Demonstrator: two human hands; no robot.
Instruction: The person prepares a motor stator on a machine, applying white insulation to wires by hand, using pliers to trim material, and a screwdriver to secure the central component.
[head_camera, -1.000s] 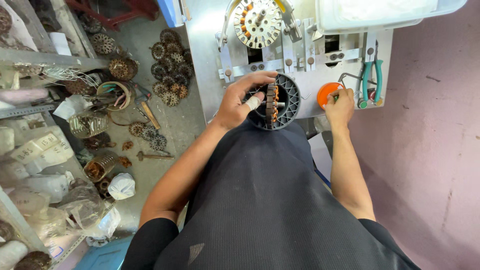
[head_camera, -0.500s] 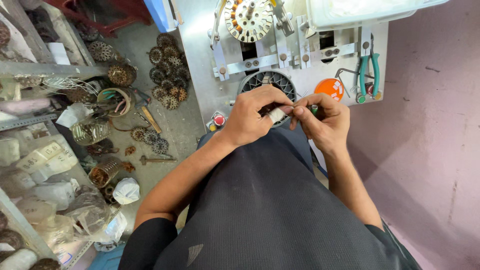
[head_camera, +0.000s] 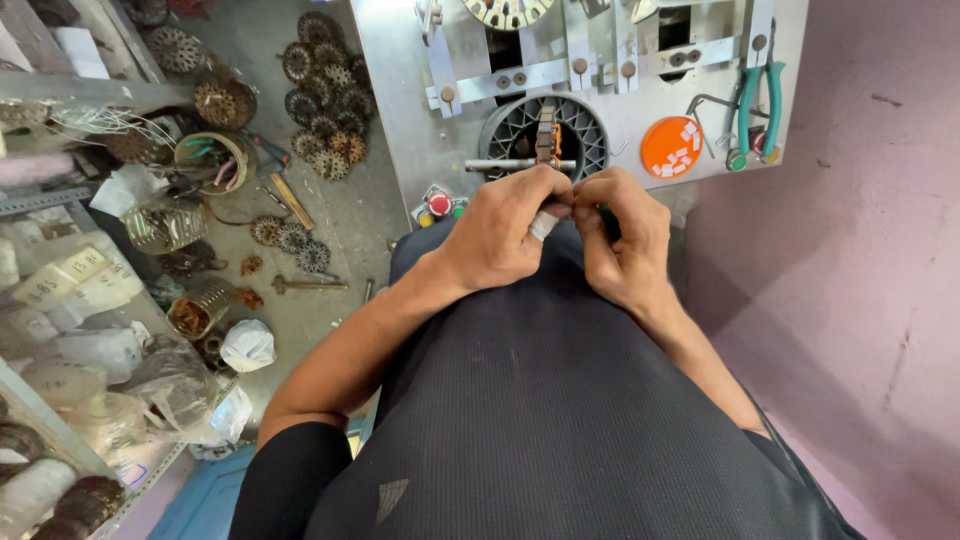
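Observation:
My left hand (head_camera: 497, 235) and my right hand (head_camera: 625, 243) meet just above my lap, fingertips touching. Between them they pinch a small white strip (head_camera: 543, 226); a dark green bit (head_camera: 608, 218) shows by my right fingers, and I cannot tell what it is. Just beyond my hands, a round black slotted stator (head_camera: 512, 128) sits on the grey metal machine plate (head_camera: 400, 90), with a metal rod (head_camera: 497, 165) across its lower edge. Neither hand touches the stator.
An orange disc (head_camera: 672, 147) carrying small white pieces and green-handled pliers (head_camera: 757, 100) lie at the plate's right. A red button (head_camera: 438, 203) is at its near edge. Several wound rotors (head_camera: 325, 100) litter the floor; cluttered shelves (head_camera: 70, 300) stand left, a pink wall (head_camera: 860, 300) right.
My left hand left the stator and my right hand left the orange disc. Both drew back toward my body and came together on the small white strip.

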